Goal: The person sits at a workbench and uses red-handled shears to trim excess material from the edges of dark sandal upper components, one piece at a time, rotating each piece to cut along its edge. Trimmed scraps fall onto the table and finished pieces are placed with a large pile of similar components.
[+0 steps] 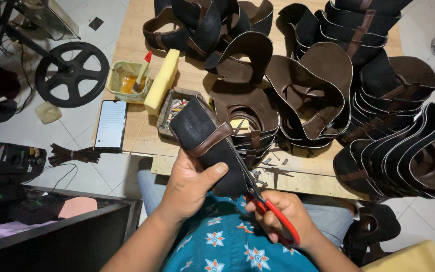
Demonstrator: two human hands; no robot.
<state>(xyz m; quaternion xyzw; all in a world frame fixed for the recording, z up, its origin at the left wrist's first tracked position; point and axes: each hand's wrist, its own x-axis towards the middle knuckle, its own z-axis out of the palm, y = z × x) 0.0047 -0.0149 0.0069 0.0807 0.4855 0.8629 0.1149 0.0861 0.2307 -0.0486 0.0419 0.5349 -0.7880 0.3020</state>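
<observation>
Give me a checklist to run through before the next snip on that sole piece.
1. Left hand grips the sole piece firmly, thumb across its face: ok.
2. Right hand has its fingers through the red handles of the scissors: ok.
3. Blades lie along the piece's right edge: ok.
4. Left thumb clear of the blades: ok, though close.
5. Brown strap clear of the cut line: cannot tell; it runs to that edge.
6. Glue tub and phone stand apart from the hands: ok.
</observation>
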